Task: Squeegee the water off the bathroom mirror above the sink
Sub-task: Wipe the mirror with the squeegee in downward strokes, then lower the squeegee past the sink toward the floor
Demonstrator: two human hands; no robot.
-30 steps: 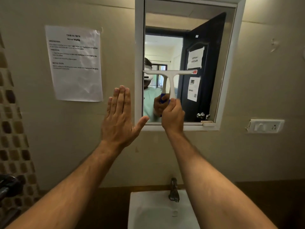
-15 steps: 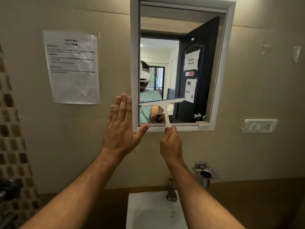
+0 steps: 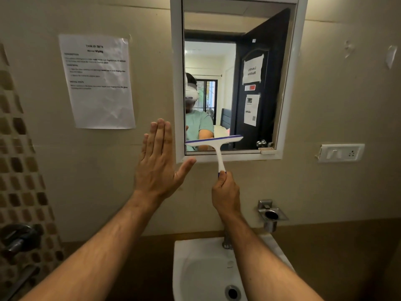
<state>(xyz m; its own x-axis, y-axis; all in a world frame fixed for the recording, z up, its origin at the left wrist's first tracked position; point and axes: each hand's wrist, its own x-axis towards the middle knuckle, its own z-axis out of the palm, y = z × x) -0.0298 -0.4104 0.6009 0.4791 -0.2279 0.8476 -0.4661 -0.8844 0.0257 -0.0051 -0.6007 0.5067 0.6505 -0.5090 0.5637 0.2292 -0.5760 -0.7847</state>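
Observation:
A white-framed mirror (image 3: 235, 29) hangs on the beige wall above the white sink (image 3: 184, 263). My right hand (image 3: 225, 192) grips the blue-tipped handle of a white squeegee (image 3: 217, 146). Its blue-edged blade lies across the mirror's lower left part, just above the bottom frame, slightly tilted. My left hand (image 3: 157, 168) is flat against the wall left of the mirror, fingers together and pointing up, thumb reaching to the frame's lower left corner.
A printed paper sheet (image 3: 97, 81) is taped to the wall at the left. A steel holder (image 3: 271, 213) and a tap (image 3: 226, 242) sit below the mirror. A switch plate (image 3: 340, 152) is at the right, a metal valve (image 3: 19, 237) at the left.
My right hand has pulled the squeegee straight down the mirror from mid-height to near the bottom frame. My left hand has stayed flat on the wall.

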